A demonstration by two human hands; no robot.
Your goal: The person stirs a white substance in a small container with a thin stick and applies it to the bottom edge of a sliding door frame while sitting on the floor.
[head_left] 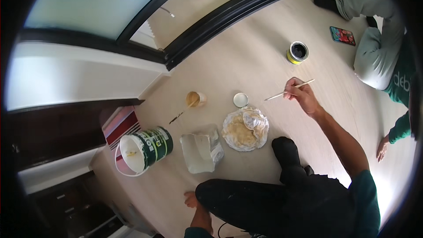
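Note:
My right hand (301,95) is closed around a thin pale stick (276,96), possibly a slim paintbrush, held slanting above the floor. Below its left end sit a small round tin (240,100) with whitish contents and a crumpled plastic-wrapped bundle (245,128), whitish and beige. My left hand (191,199) rests low beside my bent knee, partly hidden, its visible fingers loose and holding nothing I can see. Left of the bundle stands a plastic-lined tray (188,152). Beyond it a tan cup (202,98) lies or leans with a dark-tipped thin brush (177,117) at its mouth.
A green-and-white paint bucket (152,146) tilts at left beside a striped red box (123,125). An open can of black paint (298,53) stands farther off. A phone (342,36) lies near a seated person (374,57) at right. A black-framed glass door (211,20) borders the floor.

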